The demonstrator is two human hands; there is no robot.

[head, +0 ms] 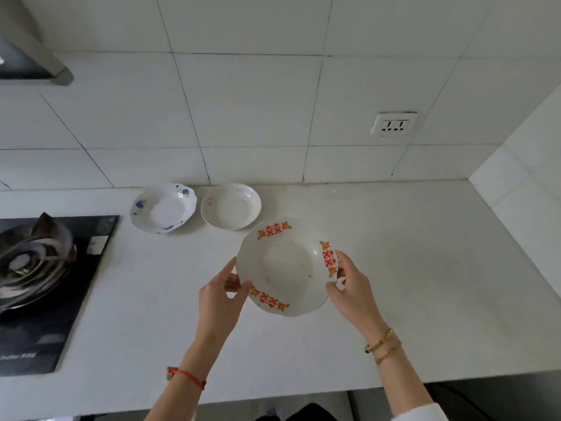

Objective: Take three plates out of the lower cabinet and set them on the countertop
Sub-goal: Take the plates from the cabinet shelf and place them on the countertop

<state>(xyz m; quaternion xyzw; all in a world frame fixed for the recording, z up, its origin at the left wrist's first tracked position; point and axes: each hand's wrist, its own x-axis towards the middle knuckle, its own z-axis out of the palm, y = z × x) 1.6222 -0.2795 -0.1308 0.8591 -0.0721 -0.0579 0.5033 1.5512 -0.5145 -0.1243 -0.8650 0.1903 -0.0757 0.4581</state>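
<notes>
White with red and orange rim motifs, the red-patterned plate [285, 267] sits between the two hands above the countertop [425, 268], tilted slightly (whether it touches the surface cannot be told). The left hand [220, 294] pinches its left rim with thumb on top; the right hand [352, 287] clasps the right rim. Behind it, near the tiled wall, the blue-flowered plate [164, 208] and the plain plate [230, 206] rest side by side, just beside each other, right of the stove [39, 268].
</notes>
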